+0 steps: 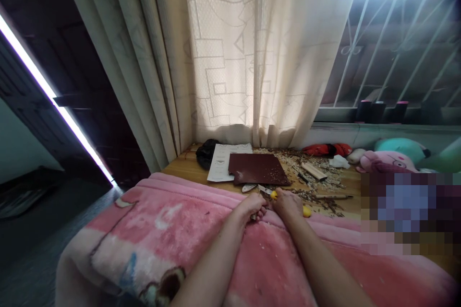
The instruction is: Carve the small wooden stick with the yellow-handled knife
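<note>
My left hand (252, 207) and my right hand (287, 204) sit close together at the edge of a pink fleece blanket (154, 232), fingers curled toward each other. A small yellow piece (274, 194) shows at the right hand's fingertips, and a second yellow piece (307, 211) lies just right of that hand. Something small and pale pokes out under my left fingers, too small to name. Just ahead of my hands lie a pair of scissors (264, 189) and a dark red board (257, 169).
A wooden table (187, 165) holds wood shavings (306, 172), a paper sheet (225, 160), a wooden block (314, 171), a wood-handled tool (333, 196), black cloth (206, 153), red cloth (327, 149) and plush toys (387, 160). A pixelated patch covers the right side.
</note>
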`<act>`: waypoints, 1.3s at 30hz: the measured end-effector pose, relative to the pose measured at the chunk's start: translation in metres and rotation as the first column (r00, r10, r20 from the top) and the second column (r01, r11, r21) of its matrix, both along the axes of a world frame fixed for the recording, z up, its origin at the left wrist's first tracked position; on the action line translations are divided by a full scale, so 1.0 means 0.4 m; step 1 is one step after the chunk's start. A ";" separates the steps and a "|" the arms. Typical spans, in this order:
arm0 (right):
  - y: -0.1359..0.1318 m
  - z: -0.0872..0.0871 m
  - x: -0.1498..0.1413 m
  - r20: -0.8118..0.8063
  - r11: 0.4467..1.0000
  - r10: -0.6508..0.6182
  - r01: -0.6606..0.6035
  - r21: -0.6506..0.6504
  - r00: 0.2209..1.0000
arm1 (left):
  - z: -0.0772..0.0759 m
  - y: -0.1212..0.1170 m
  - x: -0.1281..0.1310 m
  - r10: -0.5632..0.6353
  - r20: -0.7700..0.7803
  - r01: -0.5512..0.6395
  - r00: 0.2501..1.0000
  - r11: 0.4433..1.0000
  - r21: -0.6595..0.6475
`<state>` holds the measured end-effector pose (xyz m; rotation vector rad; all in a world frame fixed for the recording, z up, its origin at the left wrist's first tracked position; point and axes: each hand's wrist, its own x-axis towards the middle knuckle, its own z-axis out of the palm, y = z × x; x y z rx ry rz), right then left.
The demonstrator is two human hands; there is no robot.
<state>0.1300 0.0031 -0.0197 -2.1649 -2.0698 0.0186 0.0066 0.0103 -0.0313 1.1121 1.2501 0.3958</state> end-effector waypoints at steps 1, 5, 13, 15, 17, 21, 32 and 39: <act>-0.002 0.000 -0.001 0.001 1.000 0.009 -0.009 -0.002 1.000 | 0.001 -0.001 -0.001 0.001 0.009 -0.001 1.000 1.000 -0.001; -0.007 -0.001 -0.002 0.007 1.000 0.026 -0.026 -0.003 1.000 | 0.007 -0.003 -0.004 0.002 0.033 -0.002 0.999 1.000 -0.018; -0.009 -0.006 -0.004 0.008 0.999 0.029 -0.029 -0.018 1.000 | 0.009 -0.002 -0.013 -0.012 0.066 0.017 0.998 0.997 -0.072; -0.008 -0.007 -0.003 0.004 0.999 0.034 -0.034 -0.023 0.999 | 0.008 -0.001 -0.015 -0.014 0.070 0.020 0.997 0.997 -0.079; -0.007 -0.008 -0.003 -0.002 0.999 0.040 -0.040 -0.028 0.999 | 0.008 -0.001 -0.016 -0.016 0.070 0.022 0.997 0.996 -0.084; -0.006 -0.009 -0.004 -0.010 0.998 0.040 -0.040 -0.044 0.999 | 0.014 -0.006 -0.015 -0.021 0.068 0.027 0.997 0.996 -0.088; 0.001 -0.016 -0.015 -0.004 1.000 0.007 -0.007 -0.026 1.000 | 0.006 -0.005 -0.008 0.011 0.007 -0.011 1.000 1.000 -0.001; 0.014 -0.015 -0.022 -0.010 1.000 -0.019 0.018 -0.021 1.000 | 0.013 -0.012 -0.001 -0.008 -0.018 0.008 1.000 1.000 0.010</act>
